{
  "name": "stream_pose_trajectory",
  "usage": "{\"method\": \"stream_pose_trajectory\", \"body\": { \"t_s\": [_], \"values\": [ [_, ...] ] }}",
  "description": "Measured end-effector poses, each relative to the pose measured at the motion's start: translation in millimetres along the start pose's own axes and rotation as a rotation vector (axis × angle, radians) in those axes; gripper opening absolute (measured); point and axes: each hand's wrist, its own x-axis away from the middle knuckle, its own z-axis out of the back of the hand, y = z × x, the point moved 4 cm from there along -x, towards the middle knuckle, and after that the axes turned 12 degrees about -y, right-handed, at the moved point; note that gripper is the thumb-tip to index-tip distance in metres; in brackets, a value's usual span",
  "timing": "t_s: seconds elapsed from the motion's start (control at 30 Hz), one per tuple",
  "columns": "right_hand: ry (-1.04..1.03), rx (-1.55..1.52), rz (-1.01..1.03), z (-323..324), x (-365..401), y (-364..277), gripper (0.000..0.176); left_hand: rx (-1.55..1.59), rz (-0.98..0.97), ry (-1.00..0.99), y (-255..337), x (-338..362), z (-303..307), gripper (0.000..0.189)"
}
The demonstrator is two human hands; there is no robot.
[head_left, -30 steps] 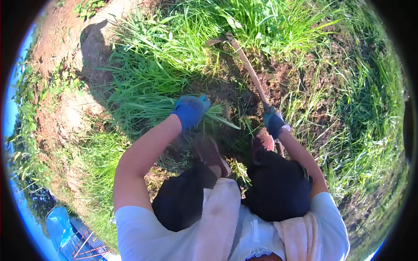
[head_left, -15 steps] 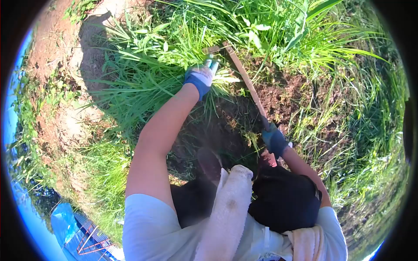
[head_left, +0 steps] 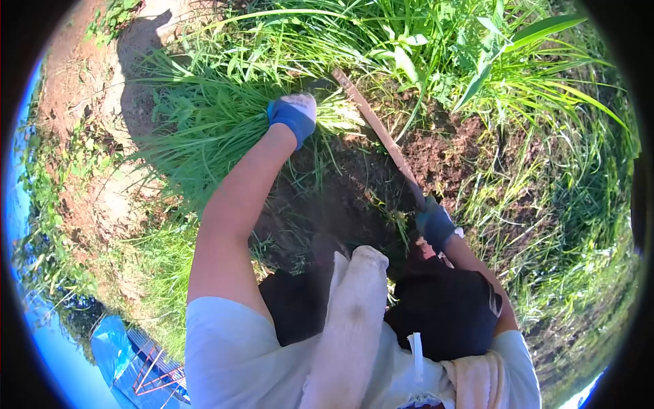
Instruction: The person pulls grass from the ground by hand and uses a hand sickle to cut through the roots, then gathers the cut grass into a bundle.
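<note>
My left hand, in a blue and white glove, is closed around a thick bunch of long green grass. The blades fan out to the left, and pale stem ends stick out on the right of the fist. My right hand, gloved in dark blue-green, grips the lower end of a sickle. Its long wooden handle slants up and left to just beside the stems. The sickle's blade at the far end is mostly hidden among grass and shadow.
Standing grass and broad-leaved weeds grow at the top. Brown soil lies right of the handle, with sparse grass farther right. Bare dirt runs along the left. My dark-clothed knees are below, and a blue sheet lies bottom left.
My left hand has gone from spread fingers to a fist around the grass, shifting slightly left. The sickle's head has moved a little left, and its blade shows less.
</note>
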Motion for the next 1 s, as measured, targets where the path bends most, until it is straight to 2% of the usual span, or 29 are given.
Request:
{"method": "stream_pose_trajectory", "body": {
  "t_s": [0.07, 0.1, 0.13, 0.17, 0.2, 0.23, 0.3, 0.33, 0.37, 0.4, 0.43, 0.47, 0.5, 0.53, 0.57, 0.63, 0.67, 0.7, 0.73, 0.8, 0.83, 0.87, 0.9, 0.93, 1.0],
  "values": [
    [-0.041, 0.118, 0.064, 4.4, 35.6, -8.0, 0.035, 0.001, 0.011, -0.045, -1.1, 9.5, 10.6, 0.027],
    [0.066, 0.096, 0.159, -3.7, 61.1, 20.4, 0.031, 0.029, -0.055, 0.034, -4.9, 0.2, -5.2, 0.025],
    [0.166, 0.075, 0.258, -7.7, 82.3, 48.9, 0.028, -0.029, -0.174, 0.114, 2.9, 17.8, -12.0, 0.02],
    [0.155, 0.078, 0.262, -9.8, 88.5, 55.1, 0.028, 0.117, -0.311, 0.189, 13.1, 42.7, -21.1, 0.015],
    [0.145, 0.07, 0.165, -6.8, 90.0, 64.6, 0.03, 0.128, -0.35, 0.11, 30.4, 68.0, -36.2, 0.014],
    [0.136, 0.063, 0.069, -3.1, 89.7, 73.3, 0.031, -0.103, -0.658, 0.258, 44.3, 74.8, -88.6, 0.018],
    [0.098, 0.039, -0.146, -7.8, 103.4, 90.3, 0.034, 0.479, -0.747, -0.275, 65.9, 90.0, -123.4, 0.022],
    [0.093, 0.032, -0.248, -4.8, 105.9, 95.5, 0.035, 0.485, -0.746, -0.271, 66.2, 84.0, -131.6, 0.022],
    [0.089, 0.024, -0.347, -2.3, 107.2, 98.3, 0.037, 0.593, -0.8, -0.374, 65.8, 76.7, -142.5, 0.024],
    [0.09, -0.012, -0.344, 18.9, 94.1, 45.3, 0.032, 0.7, -0.849, -0.479, 63.3, 71.6, -148.4, 0.025],
    [0.13, -0.053, -0.111, 28.5, 72.4, 19.7, 0.028, 0.654, -0.665, -0.449, 53.3, 74.8, -117.7, 0.024],
    [0.216, -0.029, 0.002, 37.5, 54.2, -8.5, 0.025, 0.601, -0.482, -0.416, 40.8, 75.8, -78.4, 0.023],
    [0.221, 0.029, 0.071, 36.4, 12.7, -5.6, 0.026, 0.49, -0.389, -0.233, 28.9, 65.4, -61.4, 0.017],
    [0.264, -0.003, 0.083, 52.0, 10.2, -54.3, 0.028, 0.378, -0.295, -0.054, 16.1, 50.2, -45.1, 0.015],
    [0.222, 0.018, 0.07, 47.9, -26.2, -45.8, 0.03, 0.049, -0.176, 0.303, -0.1, -11.1, -79.4, 0.02],
    [0.185, 0.078, 0.031, 51.0, -28.7, -80.0, 0.031, -0.18, -0.004, 0.053, -20.4, 8.3, 2.5, 0.037],
    [0.142, 0.145, -0.008, 50.0, -27.5, -90.2, 0.032, -0.238, 0.04, 0.099, -35.1, -11.8, 2.3, 0.039],
    [0.103, 0.122, 0.0, 45.6, -36.9, -77.6, 0.035, -0.277, 0.118, 0.256, -48.9, -17.9, 4.0, 0.036],
    [0.111, 0.132, -0.001, 49.6, -34.0, -82.5, 0.035, -0.072, 0.116, 0.307, -92.7, -108.3, -48.0, 0.035],
    [0.07, -0.038, 0.076, 50.7, -17.5, -99.1, 0.038, -0.034, 0.182, -0.203, -68.3, -32.2, 15.6, 0.036],
    [-0.072, -0.163, 0.166, 54.0, -8.6, -96.9, 0.041, -0.037, 0.186, -0.213, -74.0, -35.3, 8.3, 0.036],
    [-0.11, -0.28, 0.298, 51.1, -11.8, -91.4, 0.042, 0.098, 0.136, -0.196, -80.1, -40.9, -1.3, 0.037],
    [-0.222, -0.424, 0.149, 46.8, -12.6, -77.1, 0.043, 0.232, 0.083, -0.17, -84.6, -47.7, -7.7, 0.038],
    [-0.323, -0.568, -0.004, 47.3, -4.1, -81.1, 0.044, 0.227, 0.079, -0.166, -85.5, -49.9, -8.7, 0.038],
    [-0.061, -0.417, 0.087, 38.0, -22.4, -73.2, 0.046, 0.248, 0.173, -0.033, -85.1, -52.3, -12.3, 0.039]
  ]
}}
